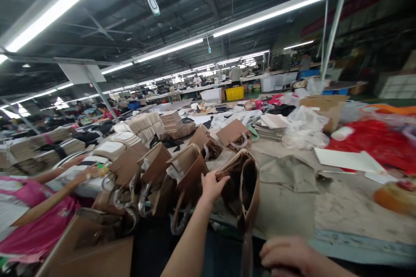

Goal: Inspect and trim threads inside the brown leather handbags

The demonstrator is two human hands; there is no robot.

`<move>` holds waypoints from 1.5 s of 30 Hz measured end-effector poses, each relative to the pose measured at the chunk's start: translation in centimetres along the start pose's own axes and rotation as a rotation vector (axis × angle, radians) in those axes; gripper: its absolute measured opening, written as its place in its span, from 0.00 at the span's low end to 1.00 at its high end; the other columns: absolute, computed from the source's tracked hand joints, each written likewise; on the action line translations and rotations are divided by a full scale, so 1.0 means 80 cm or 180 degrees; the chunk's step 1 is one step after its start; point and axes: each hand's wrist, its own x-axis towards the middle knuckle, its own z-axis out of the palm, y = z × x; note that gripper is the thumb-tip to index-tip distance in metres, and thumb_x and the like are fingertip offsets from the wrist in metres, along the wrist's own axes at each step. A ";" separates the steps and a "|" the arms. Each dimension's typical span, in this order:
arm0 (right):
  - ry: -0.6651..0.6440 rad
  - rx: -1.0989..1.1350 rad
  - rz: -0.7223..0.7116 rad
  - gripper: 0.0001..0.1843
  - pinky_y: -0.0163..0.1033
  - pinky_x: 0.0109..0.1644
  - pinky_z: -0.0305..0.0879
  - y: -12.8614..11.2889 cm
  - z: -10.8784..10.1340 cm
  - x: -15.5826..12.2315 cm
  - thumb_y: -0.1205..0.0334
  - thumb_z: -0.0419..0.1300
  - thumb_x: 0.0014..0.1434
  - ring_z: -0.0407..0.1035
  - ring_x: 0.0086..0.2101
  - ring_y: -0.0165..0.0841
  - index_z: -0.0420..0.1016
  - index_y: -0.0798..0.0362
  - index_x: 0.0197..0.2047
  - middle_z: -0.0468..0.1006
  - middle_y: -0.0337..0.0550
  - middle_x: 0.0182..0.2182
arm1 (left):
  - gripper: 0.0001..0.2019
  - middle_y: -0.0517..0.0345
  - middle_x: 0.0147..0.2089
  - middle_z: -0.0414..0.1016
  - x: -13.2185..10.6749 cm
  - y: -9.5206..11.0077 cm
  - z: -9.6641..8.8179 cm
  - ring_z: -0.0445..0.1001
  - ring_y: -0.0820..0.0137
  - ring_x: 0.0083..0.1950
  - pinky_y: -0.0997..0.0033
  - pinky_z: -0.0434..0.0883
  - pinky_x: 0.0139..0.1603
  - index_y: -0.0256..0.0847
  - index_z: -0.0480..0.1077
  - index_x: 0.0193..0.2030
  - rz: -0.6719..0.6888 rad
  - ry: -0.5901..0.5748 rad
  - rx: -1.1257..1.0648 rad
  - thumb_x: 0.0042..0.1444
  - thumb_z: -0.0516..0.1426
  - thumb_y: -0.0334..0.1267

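Observation:
My left hand [212, 187] reaches forward and grips the top edge of a brown paper bag [242, 181] that stands open on the table. My right hand [286, 256] is low at the frame's bottom edge, fingers curled, next to the bag's hanging strap [247, 246]; what it holds is hidden. Several more brown bags [156, 169] with looped handles stand in a row to the left of the held one.
A person in a pink top [42, 220] works at the left, arms stretched over stacks of flat bags [143, 125]. White sheets [347, 160], clear plastic [302, 125] and red material [377, 138] lie at the right. The grey table surface [341, 207] spreads ahead.

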 end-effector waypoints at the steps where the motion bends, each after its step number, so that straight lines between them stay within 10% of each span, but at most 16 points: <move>1: 0.0248 -0.0194 -0.0066 0.13 0.33 0.48 0.67 0.001 -0.014 -0.001 0.61 0.52 0.63 0.70 0.42 0.32 0.75 0.50 0.47 0.76 0.46 0.42 | 0.19 0.57 0.49 0.76 0.001 0.000 0.002 0.70 0.58 0.53 0.39 0.39 0.65 0.51 0.71 0.51 0.0009 0.0012 -0.0022 0.51 0.60 0.47; 7: 0.1248 -0.1320 -0.0551 0.17 0.40 0.52 0.66 0.018 -0.079 0.039 0.66 0.51 0.64 0.66 0.48 0.34 0.68 0.50 0.55 0.72 0.48 0.48 | 0.16 0.59 0.49 0.76 0.022 -0.011 0.006 0.70 0.60 0.54 0.38 0.33 0.66 0.50 0.72 0.49 0.0142 -0.0224 -0.0473 0.52 0.59 0.41; 15: 0.0794 -0.1933 -0.0420 0.14 0.40 0.50 0.64 0.082 -0.127 0.135 0.61 0.51 0.65 0.68 0.43 0.34 0.71 0.53 0.51 0.75 0.46 0.43 | 0.17 0.55 0.45 0.78 0.080 -0.003 0.007 0.73 0.60 0.50 0.48 0.53 0.65 0.44 0.75 0.46 0.0338 -0.0809 -0.1073 0.46 0.63 0.40; 23: 0.0492 -0.2265 0.0603 0.09 0.35 0.36 0.61 0.133 -0.181 0.157 0.59 0.52 0.65 0.69 0.33 0.32 0.72 0.52 0.42 0.75 0.41 0.33 | 0.18 0.57 0.50 0.75 0.131 -0.001 0.035 0.71 0.61 0.54 0.46 0.29 0.68 0.48 0.73 0.48 0.0454 -0.1304 -0.1146 0.48 0.63 0.37; 35: -0.0019 -0.2395 0.1473 0.05 0.34 0.30 0.58 0.100 -0.194 0.176 0.65 0.55 0.61 0.68 0.32 0.32 0.71 0.53 0.37 0.72 0.43 0.35 | 0.17 0.55 0.53 0.73 0.115 0.028 0.008 0.63 0.59 0.61 0.41 0.40 0.67 0.49 0.73 0.46 -0.0098 -0.1503 -0.1125 0.47 0.64 0.35; 45: -0.0106 -0.2648 0.1514 0.11 0.35 0.30 0.55 0.124 -0.190 0.185 0.66 0.51 0.63 0.66 0.30 0.31 0.73 0.54 0.33 0.71 0.43 0.32 | 0.14 0.53 0.48 0.76 0.116 0.018 0.027 0.70 0.63 0.54 0.57 0.63 0.60 0.45 0.75 0.43 0.0239 -0.1120 -0.1449 0.47 0.64 0.36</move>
